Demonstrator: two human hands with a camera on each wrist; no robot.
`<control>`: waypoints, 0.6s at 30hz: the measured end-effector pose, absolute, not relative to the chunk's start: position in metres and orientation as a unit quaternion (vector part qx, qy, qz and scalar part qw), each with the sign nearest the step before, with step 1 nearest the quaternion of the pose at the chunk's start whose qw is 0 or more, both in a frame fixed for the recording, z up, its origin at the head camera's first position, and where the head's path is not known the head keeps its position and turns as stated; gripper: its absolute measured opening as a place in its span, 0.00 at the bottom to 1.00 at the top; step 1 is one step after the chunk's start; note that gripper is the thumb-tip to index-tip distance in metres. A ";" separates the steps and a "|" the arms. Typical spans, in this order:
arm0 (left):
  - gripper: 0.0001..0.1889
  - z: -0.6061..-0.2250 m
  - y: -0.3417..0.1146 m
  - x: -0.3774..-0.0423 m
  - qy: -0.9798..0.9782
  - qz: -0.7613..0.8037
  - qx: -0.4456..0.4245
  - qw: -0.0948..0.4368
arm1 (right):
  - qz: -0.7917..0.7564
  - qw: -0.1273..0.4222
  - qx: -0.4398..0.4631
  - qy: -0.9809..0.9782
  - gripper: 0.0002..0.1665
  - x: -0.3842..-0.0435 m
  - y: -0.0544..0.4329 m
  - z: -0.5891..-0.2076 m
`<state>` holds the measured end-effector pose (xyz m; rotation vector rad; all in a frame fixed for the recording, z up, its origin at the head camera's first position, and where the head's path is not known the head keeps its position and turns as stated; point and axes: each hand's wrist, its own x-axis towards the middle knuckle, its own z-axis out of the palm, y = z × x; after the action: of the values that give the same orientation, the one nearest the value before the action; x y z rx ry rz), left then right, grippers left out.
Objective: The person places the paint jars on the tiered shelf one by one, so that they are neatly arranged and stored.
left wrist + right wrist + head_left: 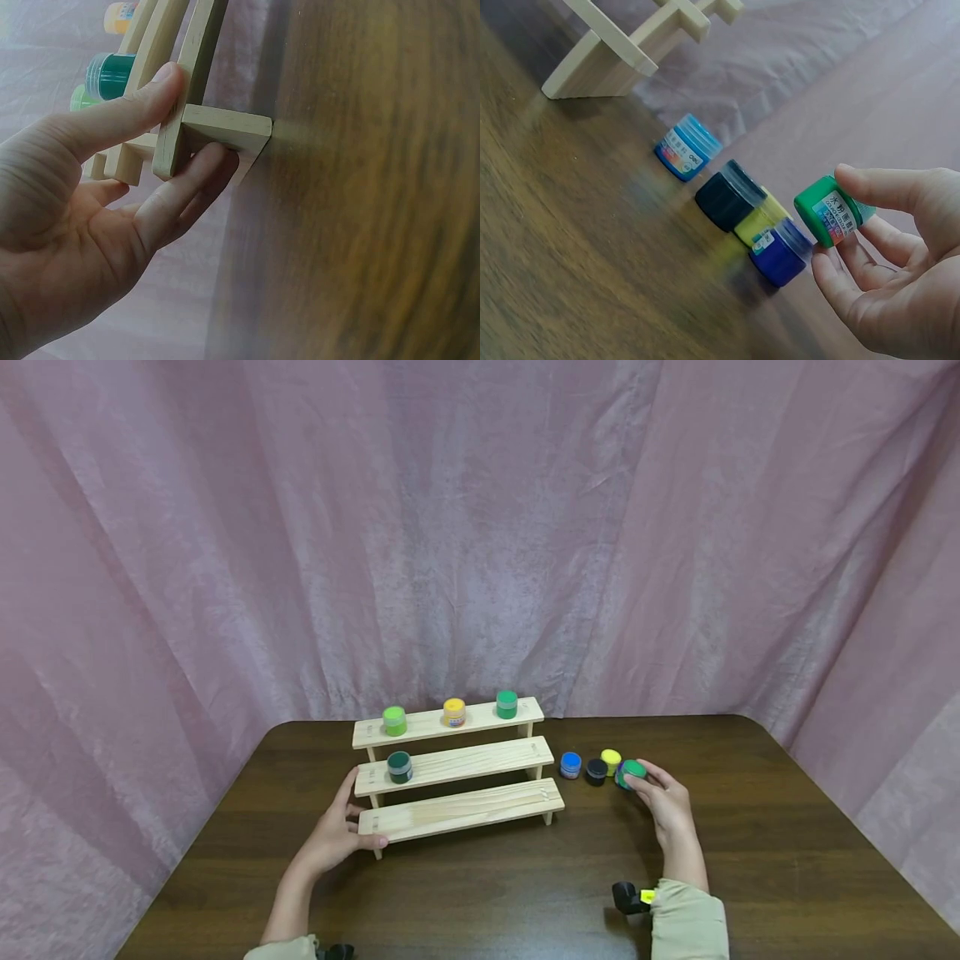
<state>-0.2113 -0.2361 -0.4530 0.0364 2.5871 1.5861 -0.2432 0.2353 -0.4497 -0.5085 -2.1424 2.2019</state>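
Note:
A three-step wooden rack [457, 808] stands on the table, its left end gripped by my left hand [333, 833]. In the left wrist view, the thumb lies on the lowest step's edge and fingers touch the end support [225, 124]. My right hand [667, 802] pinches a green paint jar [832, 214] between thumb and fingers, held just above a purple jar [781, 253]. Beside that are a yellow jar [611, 760], a black jar [596, 772] and a blue jar [570, 766]. A dark green jar [400, 767] sits on the middle step's left end.
Along the top step stand a light green jar [394, 721], a yellow-orange jar [453, 712] and another green jar [507, 704]. The brown wooden table [480, 893] reaches back to a pink curtain [480, 543]. The loose jars stand right of the rack.

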 end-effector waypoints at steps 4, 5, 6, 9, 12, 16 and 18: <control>0.67 -0.453 -0.235 -0.211 0.849 0.526 0.010 0.054 | 0.710 0.018 -0.160 -0.685 0.39 -0.244 0.233 -0.449; 0.67 -0.453 -0.235 -0.211 0.849 0.525 0.012 0.054 | 0.711 0.019 -0.159 -0.684 0.39 -0.244 0.232 -0.448; 0.67 -0.453 -0.236 -0.211 0.850 0.524 0.013 0.055 | 0.712 0.020 -0.159 -0.684 0.39 -0.244 0.232 -0.448; 0.67 -0.453 -0.236 -0.211 0.850 0.524 0.011 0.055 | 0.711 0.019 -0.157 -0.685 0.39 -0.244 0.231 -0.447; 0.67 -0.453 -0.236 -0.211 0.849 0.525 0.012 0.056 | 0.710 0.021 -0.154 -0.687 0.39 -0.245 0.230 -0.446; 0.67 -0.453 -0.236 -0.211 0.848 0.527 0.012 0.056 | 0.710 0.026 -0.152 -0.687 0.38 -0.246 0.229 -0.444; 0.67 -0.453 -0.236 -0.211 0.849 0.526 0.010 0.057 | 0.712 0.029 -0.150 -0.685 0.38 -0.247 0.229 -0.444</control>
<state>-0.2113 -0.2362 -0.4529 0.0299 2.5741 1.5947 -0.2469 0.2285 -0.4438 -0.4641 -2.1151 2.1967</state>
